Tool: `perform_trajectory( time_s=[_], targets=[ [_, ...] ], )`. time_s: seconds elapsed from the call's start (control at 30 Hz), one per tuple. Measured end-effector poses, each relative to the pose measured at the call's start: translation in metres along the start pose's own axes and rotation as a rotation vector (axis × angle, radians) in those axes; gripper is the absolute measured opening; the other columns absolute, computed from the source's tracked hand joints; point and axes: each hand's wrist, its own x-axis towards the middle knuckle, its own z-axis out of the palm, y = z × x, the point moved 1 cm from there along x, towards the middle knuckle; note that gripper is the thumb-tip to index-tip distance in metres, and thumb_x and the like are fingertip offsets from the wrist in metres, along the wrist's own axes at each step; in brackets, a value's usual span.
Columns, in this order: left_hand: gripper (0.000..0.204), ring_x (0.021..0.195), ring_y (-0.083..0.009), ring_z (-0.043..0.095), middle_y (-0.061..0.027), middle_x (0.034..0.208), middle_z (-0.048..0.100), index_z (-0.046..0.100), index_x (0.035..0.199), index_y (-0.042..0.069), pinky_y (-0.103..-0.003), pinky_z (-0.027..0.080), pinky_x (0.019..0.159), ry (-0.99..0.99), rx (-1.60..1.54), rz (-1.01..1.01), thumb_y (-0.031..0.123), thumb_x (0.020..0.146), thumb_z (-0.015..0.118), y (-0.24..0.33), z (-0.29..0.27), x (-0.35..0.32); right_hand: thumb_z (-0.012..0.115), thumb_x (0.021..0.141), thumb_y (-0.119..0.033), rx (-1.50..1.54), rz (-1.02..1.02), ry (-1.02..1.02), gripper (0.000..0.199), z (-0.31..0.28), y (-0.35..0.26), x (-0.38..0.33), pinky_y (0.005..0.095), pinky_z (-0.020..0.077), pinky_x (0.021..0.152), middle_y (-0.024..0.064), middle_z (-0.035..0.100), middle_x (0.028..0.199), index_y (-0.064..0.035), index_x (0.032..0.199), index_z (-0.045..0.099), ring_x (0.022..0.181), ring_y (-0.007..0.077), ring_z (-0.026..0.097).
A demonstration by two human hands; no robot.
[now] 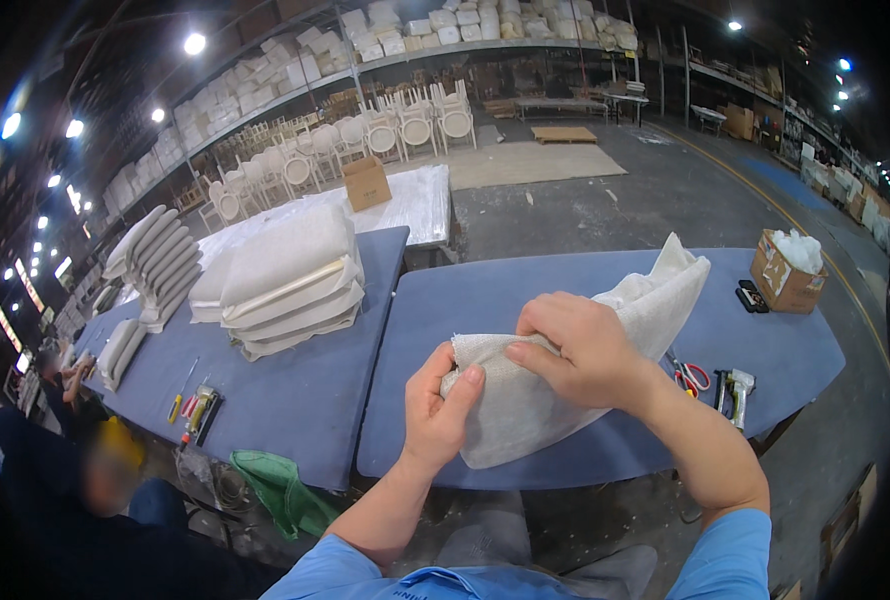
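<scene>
A light grey fabric cover (515, 420) is lifted above the blue-topped table (425, 310) in front of me. My left hand (439, 408) pinches its frayed near-left edge between thumb and fingers. Higher on the same cloth, my right hand (577, 350) is closed with thumb and fingers gripping a fold. The cloth rises to a pointed corner at the far right; what is inside it, if anything, I cannot make out. Right of my right forearm lie red-handled scissors (695, 378) and a staple gun (735, 392).
A cardboard box (790, 272) with white stuffing stands at the table's far right, beside a small black case (752, 296). The left table holds stacked cushions (290, 280) and more tools (201, 412). A green cloth (280, 490) hangs off its edge. Another person (115, 480) sits at left.
</scene>
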Motion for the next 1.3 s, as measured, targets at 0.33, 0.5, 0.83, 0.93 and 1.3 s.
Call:
perform_trajectory(
  time_s=[0.33,0.5,0.83,0.93,1.3],
  targets=[
    [0.022,0.103,-0.0199,0.065,-0.0157,0.124,0.065,0.070,0.117,-0.003,-0.032,0.051,0.090,-0.047,0.252,0.381,0.004,0.097,0.067,-0.005,-0.006,-0.007,0.081,0.087,-0.025,0.215,-0.031,-0.386,0.040,-0.020,-0.007,0.019,0.0439,0.0489,0.094,0.0122,0.067,0.111,-0.0048,0.118,0.066,0.107,0.0362,0.063],
    [0.038,0.107,-0.0330,0.068,-0.0226,0.123,0.064,0.067,0.119,0.001,-0.040,0.056,0.091,-0.090,0.323,0.630,-0.007,0.082,0.074,-0.004,0.002,-0.014,0.083,0.077,-0.015,0.176,-0.143,-0.181,0.028,-0.023,-0.021,-0.007,0.0467,0.0475,0.088,0.0095,0.066,0.107,-0.0094,0.098,0.067,0.102,0.0322,0.061],
    [0.053,0.106,-0.0356,0.069,-0.0190,0.125,0.066,0.066,0.117,0.008,-0.050,0.054,0.093,-0.173,0.307,0.693,0.003,0.066,0.081,-0.003,0.021,-0.048,0.070,0.068,-0.018,-0.183,-0.642,0.297,0.016,-0.009,-0.046,-0.102,0.0457,0.0458,0.090,-0.0061,0.060,0.091,-0.0234,0.082,0.066,0.087,0.0161,0.056],
    [0.053,0.104,-0.0352,0.070,-0.0183,0.124,0.067,0.070,0.116,0.008,-0.050,0.055,0.092,-0.186,0.357,0.724,0.003,0.064,0.079,0.000,0.021,-0.050,0.070,0.068,-0.016,-0.164,-0.627,0.313,0.016,-0.005,-0.046,-0.107,0.0440,0.0445,0.090,-0.0058,0.065,0.095,-0.0230,0.082,0.065,0.087,0.0156,0.056],
    [0.059,0.105,-0.0365,0.069,-0.0181,0.125,0.066,0.072,0.119,0.007,-0.048,0.056,0.089,-0.167,0.333,0.629,0.000,0.061,0.077,0.003,0.026,-0.059,0.071,0.072,-0.012,-0.062,-0.599,0.290,0.019,-0.004,-0.052,-0.101,0.0324,0.0378,0.074,-0.0017,0.077,0.097,-0.0203,0.086,0.061,0.083,0.0146,0.059]
  ],
)
